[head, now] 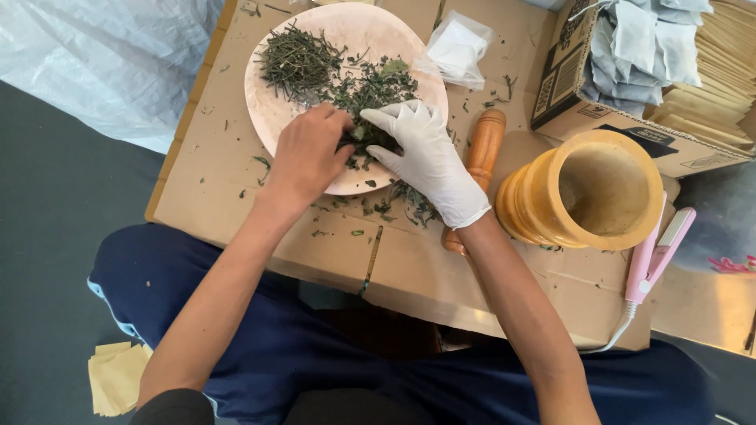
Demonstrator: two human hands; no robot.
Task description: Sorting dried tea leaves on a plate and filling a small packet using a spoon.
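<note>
I am working both hands in the pile of dried green herb leaves and stems (346,86) lying on the round pale pink plate (272,118), which is resting on the flattened brown cardboard sheet (213,181) serving as my desk. My bare left hand (309,153) is curling over the near edge of the plate, fingertips pinching into the leaves. My right hand (425,157), in a white glove, is lying just beside it on the plate's near right edge, fingers narrowly cupped around a clump of the same leaves. Loose leaf bits are lying scattered on the cardboard just below the plate. Right of the plate, a wooden pestle (482,145) is lying partly under my right wrist, and beyond it a yellow wooden mortar (587,189) is standing upright. A small clear plastic bag (459,49) is sitting at the plate's upper right.
</note>
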